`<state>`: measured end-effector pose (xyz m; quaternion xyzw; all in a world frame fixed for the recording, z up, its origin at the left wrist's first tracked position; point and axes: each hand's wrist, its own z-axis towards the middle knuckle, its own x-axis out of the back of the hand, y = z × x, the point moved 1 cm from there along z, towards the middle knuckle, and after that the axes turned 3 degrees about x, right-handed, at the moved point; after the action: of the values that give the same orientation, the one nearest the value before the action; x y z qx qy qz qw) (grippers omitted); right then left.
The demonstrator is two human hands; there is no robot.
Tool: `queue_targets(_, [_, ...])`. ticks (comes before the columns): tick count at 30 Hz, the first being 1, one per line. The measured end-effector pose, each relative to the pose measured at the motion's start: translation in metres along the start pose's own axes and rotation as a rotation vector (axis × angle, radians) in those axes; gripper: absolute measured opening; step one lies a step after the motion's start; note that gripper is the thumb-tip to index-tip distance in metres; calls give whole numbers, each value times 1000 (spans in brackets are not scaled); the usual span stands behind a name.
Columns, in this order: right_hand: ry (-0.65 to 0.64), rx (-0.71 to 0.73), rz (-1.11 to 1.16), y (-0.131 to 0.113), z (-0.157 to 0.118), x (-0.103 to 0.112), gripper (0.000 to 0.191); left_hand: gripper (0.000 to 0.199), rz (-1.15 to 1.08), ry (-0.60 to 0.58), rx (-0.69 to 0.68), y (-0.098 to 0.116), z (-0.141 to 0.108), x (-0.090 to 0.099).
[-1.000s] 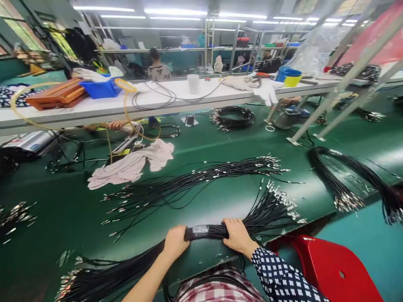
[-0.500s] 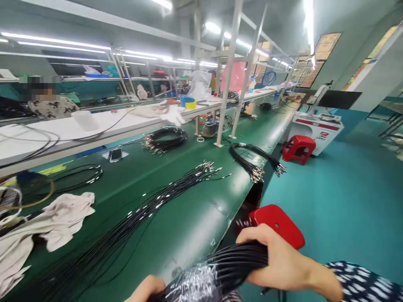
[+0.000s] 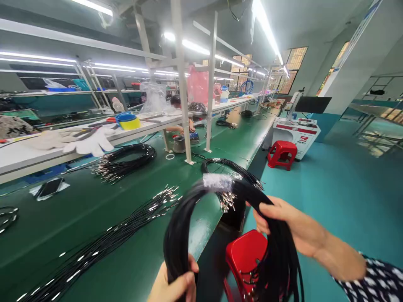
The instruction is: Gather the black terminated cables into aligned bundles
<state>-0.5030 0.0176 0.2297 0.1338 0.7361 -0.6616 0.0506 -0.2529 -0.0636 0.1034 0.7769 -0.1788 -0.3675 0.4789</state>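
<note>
A thick bundle of black cables arches up in front of me, with clear plastic wrap round its top. My left hand is closed round the bundle's left side, low in the view. On the other side, my right hand grips it with the thumb across the front. Loose cable ends with small metal tips hang below the right hand, over a red stool. Just behind the arch, a second black cable bundle lies curved on the green bench, its metal-tipped ends partly hidden by the held bundle.
Long black cables stretch over the green bench. A coiled bundle, a phone and white gloves are further left. Shelf posts rise from the bench. Red stools stand to the right; another person's hands show behind.
The held bundle has been raised and turned from low and slanting to an upright arch, its ends now hanging down. Both hands keep hold. My view has shifted right.
</note>
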Motion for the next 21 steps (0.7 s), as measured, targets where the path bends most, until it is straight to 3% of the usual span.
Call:
queue_targets(3, [-166,72,-30,-32,28,39,74,22,-194,-63,-104,32,25,-20])
queue_targets(4, [-195,80,-38,-30,36,52,76,21,-212,-85,-145,46,30,-22])
queue_targets(7, [-430,-66,-56,19,53,84,59,17,-180,-63,-204,76,50,-13])
queue_targets(9, [-469,-136,67,70,59,100,67,17,-133,22,-182,77,67,4])
queue_targets(12, [-296,-239,396,132,68,114,84,19,-59,153,-126,58,95,34])
queue_targets(14, [-148,-373,477,151,77,117,80,22,-46,191,-94,44,110,49])
queue_targets(17, [-25,-528,479,150,101,117,69,23,-105,189,-63,35,125,63])
queue_targets(21, [-77,-593,403,127,151,123,68,27,-155,252,-37,45,141,75])
